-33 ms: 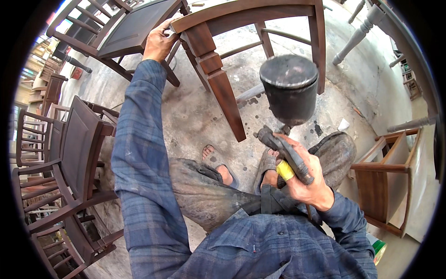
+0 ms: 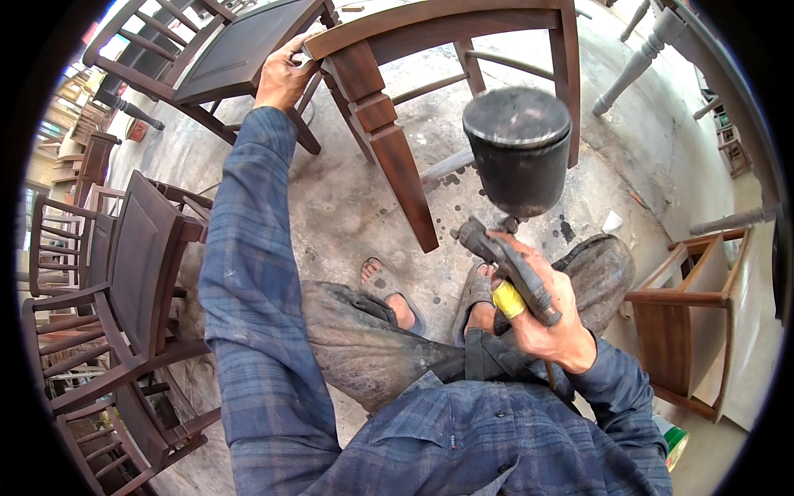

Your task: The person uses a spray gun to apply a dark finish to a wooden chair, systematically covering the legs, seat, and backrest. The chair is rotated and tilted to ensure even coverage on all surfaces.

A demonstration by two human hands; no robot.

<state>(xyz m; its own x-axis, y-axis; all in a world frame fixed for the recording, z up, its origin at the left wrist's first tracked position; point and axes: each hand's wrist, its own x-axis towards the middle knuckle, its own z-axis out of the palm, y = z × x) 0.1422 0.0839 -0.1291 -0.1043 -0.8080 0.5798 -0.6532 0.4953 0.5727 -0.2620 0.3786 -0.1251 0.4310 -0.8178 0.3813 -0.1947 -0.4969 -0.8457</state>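
Note:
A dark brown wooden chair [image 2: 395, 182] stands in front of me, its curved seat edge and tapered front leg turned my way. My left hand [image 2: 283, 78] reaches out to the chair's left corner, fingers closed on its edge; the fingertips are partly hidden. My right hand [image 2: 556, 318] is wrapped round the handle of a spray gun [image 2: 517, 277], before my right knee. On top of the gun sits a black round paint cup [image 2: 519, 157] with a lid. Something yellow [image 2: 508, 299] is wrapped near the thumb. The gun's front end points left, apart from the chair leg.
Another dark chair [image 2: 248, 62] is close behind my left hand. More chairs [image 2: 141, 264] crowd the left side. At right are a small wooden frame piece [image 2: 674, 331] and a table with turned legs [image 2: 633, 70]. The concrete floor [image 2: 331, 223] has dark spots.
The spray gun and its cup have shifted very slightly up and to the right in my right hand. My left hand stays at the chair's corner.

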